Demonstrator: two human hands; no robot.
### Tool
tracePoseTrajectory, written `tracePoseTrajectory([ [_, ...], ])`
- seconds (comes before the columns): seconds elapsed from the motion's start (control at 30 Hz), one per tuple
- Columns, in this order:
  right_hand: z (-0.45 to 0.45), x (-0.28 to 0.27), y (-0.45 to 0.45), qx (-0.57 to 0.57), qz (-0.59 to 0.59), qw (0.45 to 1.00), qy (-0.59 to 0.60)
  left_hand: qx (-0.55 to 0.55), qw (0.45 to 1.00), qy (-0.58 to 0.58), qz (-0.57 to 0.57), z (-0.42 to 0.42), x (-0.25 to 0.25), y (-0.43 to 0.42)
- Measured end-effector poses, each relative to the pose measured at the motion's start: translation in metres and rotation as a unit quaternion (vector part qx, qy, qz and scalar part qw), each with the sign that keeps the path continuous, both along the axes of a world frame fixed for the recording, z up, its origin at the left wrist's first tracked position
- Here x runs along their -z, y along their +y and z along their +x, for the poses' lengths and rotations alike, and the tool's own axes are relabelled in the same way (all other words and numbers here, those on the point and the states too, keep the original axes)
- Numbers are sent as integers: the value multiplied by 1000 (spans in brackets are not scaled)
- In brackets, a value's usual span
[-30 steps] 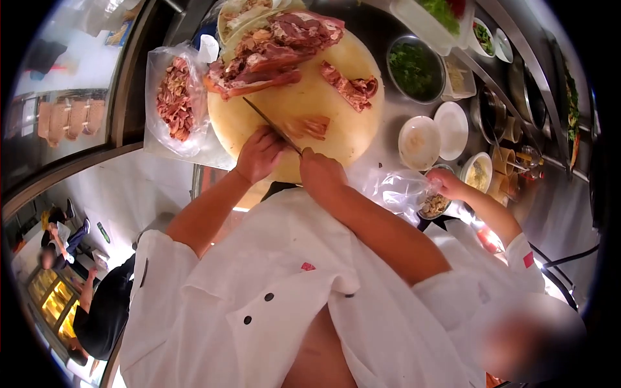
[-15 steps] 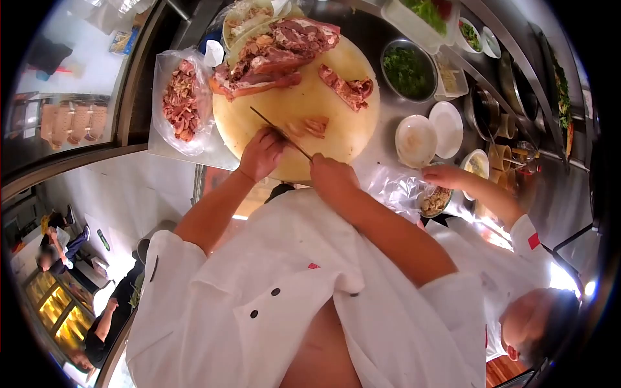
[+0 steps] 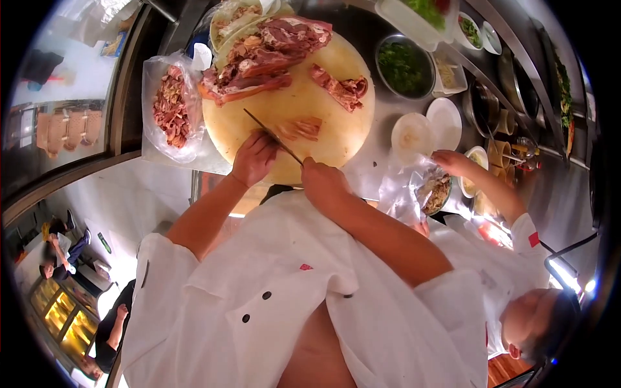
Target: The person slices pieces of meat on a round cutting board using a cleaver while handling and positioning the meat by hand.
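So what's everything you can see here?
cutting board: one, pale yellow, upper middle
big meat piece: one, red, back of board
smaller meat piece: one, red, board's right
meat slices: several, pinkish, board's middle
knife: one, dark, angled over board
meat bag: one, clear, left of board
greens bowl: one, silver, right of board
tub: one, whitish, top right
dishes: two, white, right of board
crinkled bag: one, clear, near dishes
co-worker: one, white sleeve, right
coat: one, white, bottom
left hand: one, bare, by blade
right hand: one, bare, on knife
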State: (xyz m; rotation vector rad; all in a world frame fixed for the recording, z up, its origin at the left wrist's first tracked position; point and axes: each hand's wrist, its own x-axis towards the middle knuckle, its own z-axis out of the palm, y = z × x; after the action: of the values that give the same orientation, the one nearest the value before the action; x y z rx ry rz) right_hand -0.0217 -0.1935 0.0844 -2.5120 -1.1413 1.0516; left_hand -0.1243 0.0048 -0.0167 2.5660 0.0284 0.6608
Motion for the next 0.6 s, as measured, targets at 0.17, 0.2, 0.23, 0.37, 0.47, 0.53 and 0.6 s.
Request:
tracePoseTrajectory([
  [0.17, 3, 19, 24, -7, -16, 1000, -1, 32, 999, 15, 8, -3, 8, 6],
  [0.2, 3, 21, 28, -9, -23, 1000, -3, 32, 999, 17, 13, -3, 8, 7],
  [0.23, 4, 23, 31, -13, -26, 1000, -4, 33, 999, 18, 18, -3, 9, 7],
  [0.37, 3, 37, 40, -13, -22, 999, -23, 38, 999, 37, 9, -2, 4, 6],
  [0.47, 5, 36, 42, -9, -19, 999, -33, 32, 999, 26, 4, -2, 3, 4],
  [0.53, 7, 36, 39, -3, 3, 999, -53, 24, 999, 30, 10, -2, 9, 3],
  [0.6, 8, 44, 24, 4, 44, 996, -82, 18, 999, 21, 19, -4, 9, 3],
])
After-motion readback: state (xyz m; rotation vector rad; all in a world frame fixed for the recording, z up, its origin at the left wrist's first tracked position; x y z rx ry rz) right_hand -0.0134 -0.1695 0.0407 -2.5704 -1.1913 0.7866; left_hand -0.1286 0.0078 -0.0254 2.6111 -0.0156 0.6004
